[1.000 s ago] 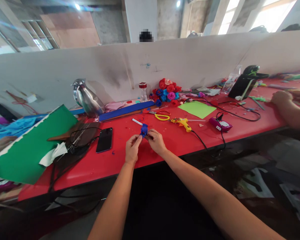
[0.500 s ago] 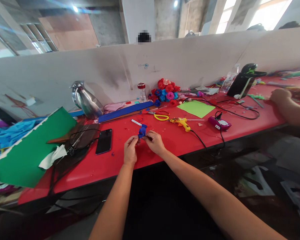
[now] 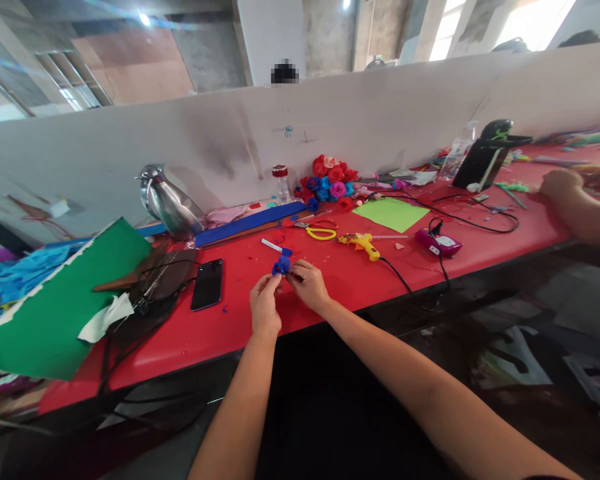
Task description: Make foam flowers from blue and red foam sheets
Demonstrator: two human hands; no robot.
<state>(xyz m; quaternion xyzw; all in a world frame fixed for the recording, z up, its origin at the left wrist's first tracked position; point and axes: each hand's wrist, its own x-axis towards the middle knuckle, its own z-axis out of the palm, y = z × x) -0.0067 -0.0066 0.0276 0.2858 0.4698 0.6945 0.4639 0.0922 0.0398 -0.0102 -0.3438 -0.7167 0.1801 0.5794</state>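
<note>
A small blue paper flower point(image 3: 281, 265) is held just above the red table, between both hands. My left hand point(image 3: 267, 303) pinches it from the left, thumb on top. From the right, the closed fingers of my right hand point(image 3: 307, 283) grip its side. Right behind the flower lies a white marker with a blue cap point(image 3: 272, 246). Yellow-handled scissors point(image 3: 321, 233) and a yellow glue gun point(image 3: 363, 245) rest farther right. A black phone point(image 3: 207, 285) lies to the left of my hands.
A steel jug point(image 3: 169, 203), a red-capped jar point(image 3: 281, 183) and a bunch of paper roses point(image 3: 330, 180) stand along the partition. A green board point(image 3: 70, 307) leans at left. A purple power socket point(image 3: 437, 242) with cables sits at right, near another person's arm point(image 3: 580, 200).
My left hand has shifted slightly right and turned with the flower, closer to my right hand. My right hand has barely moved.
</note>
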